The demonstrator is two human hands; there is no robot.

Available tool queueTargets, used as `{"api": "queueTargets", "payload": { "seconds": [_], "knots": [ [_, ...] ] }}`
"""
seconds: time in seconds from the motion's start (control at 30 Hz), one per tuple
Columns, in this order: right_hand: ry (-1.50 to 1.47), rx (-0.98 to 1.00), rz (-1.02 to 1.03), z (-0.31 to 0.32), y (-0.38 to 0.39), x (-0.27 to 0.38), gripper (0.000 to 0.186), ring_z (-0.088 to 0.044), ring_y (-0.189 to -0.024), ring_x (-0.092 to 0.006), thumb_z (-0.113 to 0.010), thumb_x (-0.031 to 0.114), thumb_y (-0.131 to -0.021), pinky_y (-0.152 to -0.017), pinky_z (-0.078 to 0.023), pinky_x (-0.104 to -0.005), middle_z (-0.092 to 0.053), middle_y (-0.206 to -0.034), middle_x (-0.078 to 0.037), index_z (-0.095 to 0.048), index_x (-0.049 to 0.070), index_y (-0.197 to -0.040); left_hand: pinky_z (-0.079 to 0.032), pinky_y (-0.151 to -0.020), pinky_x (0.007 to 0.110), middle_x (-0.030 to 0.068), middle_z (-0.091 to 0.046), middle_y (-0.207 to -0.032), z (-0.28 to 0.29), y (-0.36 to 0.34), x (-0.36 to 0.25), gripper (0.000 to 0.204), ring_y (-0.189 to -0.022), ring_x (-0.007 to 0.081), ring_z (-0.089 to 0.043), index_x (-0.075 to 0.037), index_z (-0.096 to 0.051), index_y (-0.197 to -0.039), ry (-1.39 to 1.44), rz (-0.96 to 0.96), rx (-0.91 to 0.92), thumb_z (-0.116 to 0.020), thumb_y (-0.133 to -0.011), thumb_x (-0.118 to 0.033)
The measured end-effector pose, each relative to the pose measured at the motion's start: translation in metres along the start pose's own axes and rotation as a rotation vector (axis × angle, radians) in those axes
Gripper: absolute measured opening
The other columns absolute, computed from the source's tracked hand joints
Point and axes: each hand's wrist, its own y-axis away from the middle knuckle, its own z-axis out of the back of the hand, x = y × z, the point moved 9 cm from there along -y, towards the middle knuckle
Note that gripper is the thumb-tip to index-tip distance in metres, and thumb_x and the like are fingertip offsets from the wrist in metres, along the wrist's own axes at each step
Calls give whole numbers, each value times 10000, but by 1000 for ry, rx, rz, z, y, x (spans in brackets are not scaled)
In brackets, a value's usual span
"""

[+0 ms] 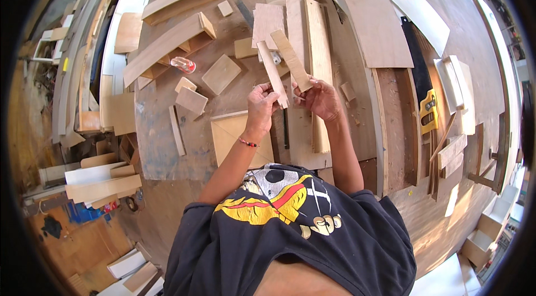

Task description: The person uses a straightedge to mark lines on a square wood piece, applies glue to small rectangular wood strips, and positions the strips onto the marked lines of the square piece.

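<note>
My left hand (261,107) is closed on a narrow pale wooden strip (270,67), held tilted with its far end up and to the left. My right hand (321,100) grips a second, tan strip (289,57) just right of the first, also angled away from me. Beneath and beyond both hands lie flat plywood pieces (268,19) and a long board (319,134). A dark thin bar (286,135) lies below the gap between my hands. A square panel (234,139) with pencilled lines is partly behind my left forearm.
Two long wooden channel pieces (162,58), small blocks (220,74) and a red-labelled bottle (183,64) lie left on the worktable (162,162). At right are large panels (374,22) and a yellow-handled handsaw (428,111). Stacked offcuts (100,184) stand at lower left.
</note>
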Motion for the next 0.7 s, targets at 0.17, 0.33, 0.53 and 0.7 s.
{"api": "queueTargets", "payload": {
  "seconds": [0.17,0.33,0.53,0.7],
  "knots": [
    [19,-18,0,-1,-1,-8,314,-581,-897,-205,-550,222,-824,-788,-462,-407,-618,-1021,-104,-537,136,-1126,-555,-703,304,159,-600,-970,10,-1,5,294,-853,224,-638,85,-459,-1085,-29,-1,-31,-514,-801,34],
    [97,-135,130,10,11,15,303,-581,-831,-176,-561,170,-833,-749,-469,-348,-621,-1017,-96,-551,96,-1126,-556,-701,302,175,-607,-991,3,1,6,296,-858,215,-637,83,-461,-1083,-37,18,-36,-523,-797,41],
    [656,-369,210,11,28,23,399,-577,-802,-85,-617,117,-829,-668,-470,-223,-645,-939,-50,-517,4,-1198,-533,-618,256,132,-628,-920,1,-1,9,261,-768,158,-633,57,-488,-1043,-23,11,-57,-546,-790,25],
    [958,-439,358,-11,36,1,403,-588,-804,-97,-643,85,-800,-722,-485,-239,-645,-930,-70,-545,-28,-1174,-507,-577,236,97,-622,-866,21,-6,17,251,-696,135,-615,42,-511,-1045,-4,16,-126,-555,-798,23]
  ]
}}
